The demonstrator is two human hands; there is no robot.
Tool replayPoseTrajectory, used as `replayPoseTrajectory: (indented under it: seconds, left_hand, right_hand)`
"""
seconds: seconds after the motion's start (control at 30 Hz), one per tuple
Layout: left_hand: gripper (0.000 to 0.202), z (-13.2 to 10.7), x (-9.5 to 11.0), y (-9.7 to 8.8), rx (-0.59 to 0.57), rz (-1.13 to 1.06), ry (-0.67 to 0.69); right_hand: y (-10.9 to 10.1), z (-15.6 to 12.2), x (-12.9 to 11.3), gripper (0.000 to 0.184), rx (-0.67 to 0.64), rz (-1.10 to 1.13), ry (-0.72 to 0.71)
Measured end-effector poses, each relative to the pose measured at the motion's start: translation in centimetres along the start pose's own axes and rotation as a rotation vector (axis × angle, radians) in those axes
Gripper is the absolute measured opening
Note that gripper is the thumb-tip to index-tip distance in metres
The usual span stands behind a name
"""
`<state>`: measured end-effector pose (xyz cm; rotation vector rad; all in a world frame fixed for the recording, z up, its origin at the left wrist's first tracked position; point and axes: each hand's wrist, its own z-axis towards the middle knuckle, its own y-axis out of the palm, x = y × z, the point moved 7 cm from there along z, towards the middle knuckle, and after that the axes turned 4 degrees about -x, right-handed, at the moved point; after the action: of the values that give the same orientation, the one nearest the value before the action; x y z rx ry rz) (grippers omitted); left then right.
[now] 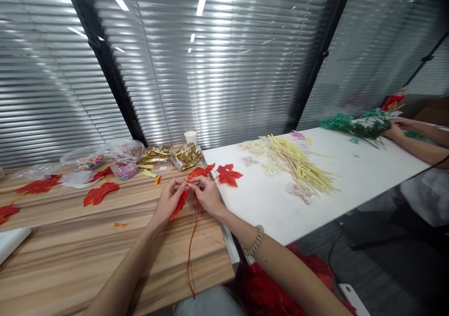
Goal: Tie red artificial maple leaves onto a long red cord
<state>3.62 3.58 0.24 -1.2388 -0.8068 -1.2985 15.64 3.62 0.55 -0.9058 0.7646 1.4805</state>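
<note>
**Head view: both hands pinch a red leaf and its cord at the join of two surfaces**

On the far left of the wooden surface [70, 241] several loose red leaves [100, 193] lie flat and spread apart, probably so each one can be picked up alone. Behind them are clear bags of coloured beads [124, 168], then gold foil packets [185, 156] and a white paper cup [190, 137], all pushed to the back edge, which leaves the near part for the work.

In the middle, the left hand [170, 201] is closed in a pinch on a red leaf [180, 204], holding it just above the wood. The right hand [206, 194], with a bead bracelet [255, 241] on the wrist, is closed too, its fingertips meeting the left ones at the same leaf, and it seems to hold the red cord [191, 250] there. The cord hangs from the fingers over the near edge, so it stays out of the way. Two more red leaves [228, 174] lie just beyond the hands, close to reach.

To the right, on the white surface [351, 175], a heap of pale yellow strips [294, 161] is spread out. At the far right another person's hand [394, 131] rests on green stems [361, 124]; whether it grips them I cannot tell.
</note>
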Motion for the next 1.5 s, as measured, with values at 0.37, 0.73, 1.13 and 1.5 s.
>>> replayPoseTrajectory:
  seconds: [0.37,0.73,1.13,1.5]
  left_hand:
    - [0.026,-0.1,0.5,0.3,-0.022,0.139,0.041]
    - [0.029,0.2,0.1,0.2,-0.036,0.102,0.01]
    - [0.028,-0.2,0.2,0.5,-0.054,0.14,0.045]
    - [0.028,-0.3,0.8,0.5,-0.074,0.181,0.075]
  right_hand:
    - [0.0,0.0,0.6,0.008,0.001,0.027,-0.001]
    - [0.0,0.0,0.7,0.008,0.0,0.064,0.001]
    - [-0.1,0.1,0.8,0.009,0.002,0.129,0.044]
    - [0.1,0.3,1.7,0.013,-0.029,0.174,0.124]
